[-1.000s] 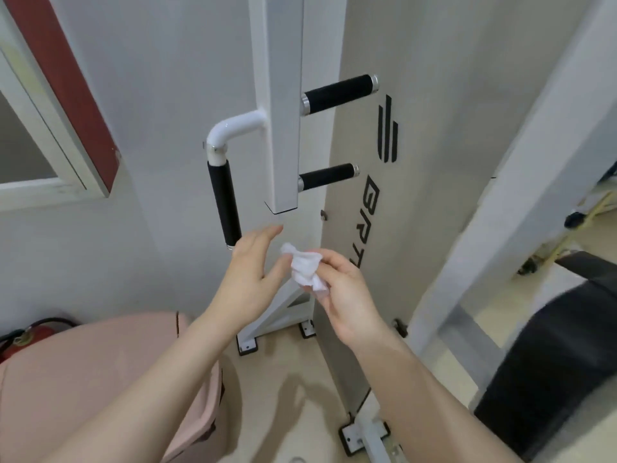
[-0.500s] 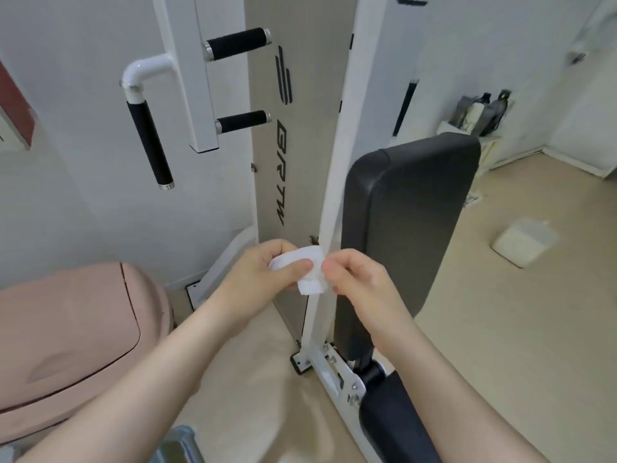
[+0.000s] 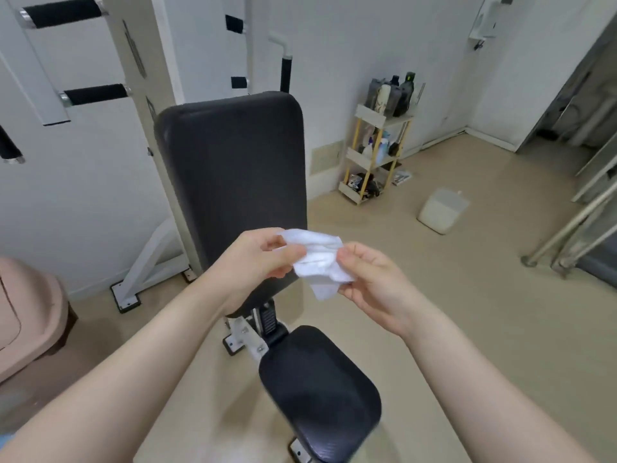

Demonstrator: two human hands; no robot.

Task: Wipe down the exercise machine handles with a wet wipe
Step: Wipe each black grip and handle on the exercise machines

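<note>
A crumpled white wet wipe (image 3: 319, 260) is held between both hands in front of the machine's black backrest (image 3: 233, 182). My left hand (image 3: 257, 259) pinches its left end with thumb and fingers. My right hand (image 3: 370, 279) pinches its right edge. Two short black foam handles (image 3: 60, 12) (image 3: 95, 94) stick out of the white frame at the upper left. Another black grip (image 3: 286, 75) hangs on a white bar behind the backrest, and a fourth grip (image 3: 8, 148) shows at the left edge.
The black seat pad (image 3: 320, 392) lies below my arms. A pink bin (image 3: 26, 315) stands at the left. At the back wall is a small shelf rack (image 3: 377, 152) with bottles; a white box (image 3: 442, 210) sits on the floor. Metal rails (image 3: 574, 225) cross the right side.
My view has swung right, away from the left handles toward the backrest and room. Both hands stayed together on the wipe and have drawn it a little wider.
</note>
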